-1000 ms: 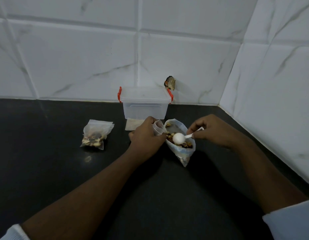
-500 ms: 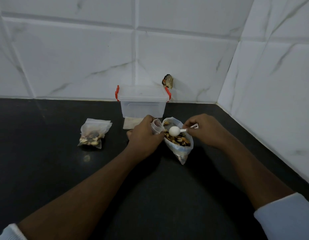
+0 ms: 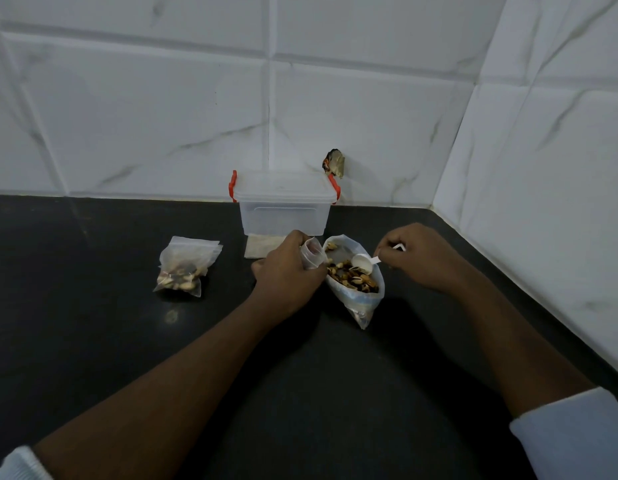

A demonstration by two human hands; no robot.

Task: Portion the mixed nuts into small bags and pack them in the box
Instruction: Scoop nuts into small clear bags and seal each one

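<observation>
scoop [image 3: 362,263], pinched by the right hand [image 3: 420,258], has turned hollow-up onto the nuts [image 3: 352,280] in the open bag [image 3: 361,304] before the box [image 3: 283,209]; left hand [image 3: 286,271] grips a small bag [image 3: 312,254] alongside; filled bag [image 3: 186,268] lies left of box.

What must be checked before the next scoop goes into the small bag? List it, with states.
1. Mouth of small bag held open by left hand: ok.
2. Grip of right hand on scoop: ok.
3. Load in scoop: not ok, bowl looks empty.
4. Supply in nut bag, mouth open: ok.
5. Lid of box off for packing: not ok, lid on.
6. Fill level of small bag: cannot tell.
</observation>
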